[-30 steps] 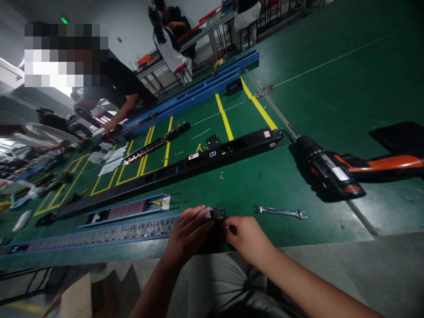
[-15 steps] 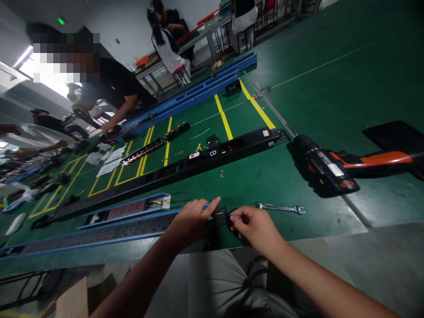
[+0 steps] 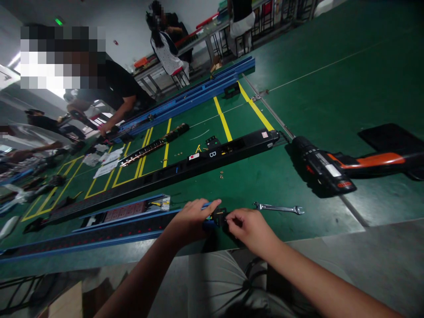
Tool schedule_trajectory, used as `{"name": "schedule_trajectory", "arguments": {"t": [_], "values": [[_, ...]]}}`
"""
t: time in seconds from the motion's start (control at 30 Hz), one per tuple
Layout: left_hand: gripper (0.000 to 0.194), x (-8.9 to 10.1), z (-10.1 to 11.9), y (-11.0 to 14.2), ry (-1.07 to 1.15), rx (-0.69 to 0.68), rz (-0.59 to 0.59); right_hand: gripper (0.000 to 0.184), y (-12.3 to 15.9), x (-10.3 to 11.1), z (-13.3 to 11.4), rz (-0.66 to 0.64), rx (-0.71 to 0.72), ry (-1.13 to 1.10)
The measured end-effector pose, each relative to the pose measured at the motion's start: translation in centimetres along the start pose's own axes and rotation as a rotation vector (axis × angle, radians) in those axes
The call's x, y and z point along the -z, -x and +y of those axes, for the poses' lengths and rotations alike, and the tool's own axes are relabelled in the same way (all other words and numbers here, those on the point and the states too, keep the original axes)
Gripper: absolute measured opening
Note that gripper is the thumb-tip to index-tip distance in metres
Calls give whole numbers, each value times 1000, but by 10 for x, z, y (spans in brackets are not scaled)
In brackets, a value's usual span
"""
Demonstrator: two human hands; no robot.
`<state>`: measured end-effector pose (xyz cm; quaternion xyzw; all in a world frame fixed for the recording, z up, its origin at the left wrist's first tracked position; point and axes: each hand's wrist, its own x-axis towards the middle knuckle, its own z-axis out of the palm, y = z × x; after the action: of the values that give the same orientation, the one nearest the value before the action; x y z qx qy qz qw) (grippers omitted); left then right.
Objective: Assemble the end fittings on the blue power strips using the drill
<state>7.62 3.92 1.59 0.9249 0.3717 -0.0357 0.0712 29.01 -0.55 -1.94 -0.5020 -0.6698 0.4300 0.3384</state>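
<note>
Both my hands work at the near end of a long blue-edged power strip (image 3: 99, 236), which lies across the green mat. My left hand (image 3: 191, 221) curls over the strip's end, its fingertips against a small black connector block (image 3: 218, 216) with thin coloured wires. My right hand (image 3: 249, 227) pinches the far side of that block. My fingers hide much of it, so its exact shape is unclear. A steel open-end wrench (image 3: 278, 208) lies just beyond my right hand, not touched.
A black power strip marked B (image 3: 165, 174) lies beyond my hands, with small brass parts near it. A black-and-orange cordless drill (image 3: 321, 170) rests at the right. Blue rails (image 3: 185, 95) lie farther back. A co-worker in black (image 3: 121, 84) leans over them.
My left fingers have curled down from a raised, pointing position onto the strip's end. My right hand has closed in on the connector block. The whole view has shifted slightly.
</note>
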Motion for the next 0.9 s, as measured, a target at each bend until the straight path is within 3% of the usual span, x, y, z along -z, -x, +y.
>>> {"name": "schedule_trajectory", "arguments": {"t": [0.63,0.9], "values": [[72,3,5,-1,42,64,-44,14,-8,-14,-8,-61,142,50],[77,3,5,0,49,100,-86,23,-7,-16,-11,-142,-65,-188]]}}
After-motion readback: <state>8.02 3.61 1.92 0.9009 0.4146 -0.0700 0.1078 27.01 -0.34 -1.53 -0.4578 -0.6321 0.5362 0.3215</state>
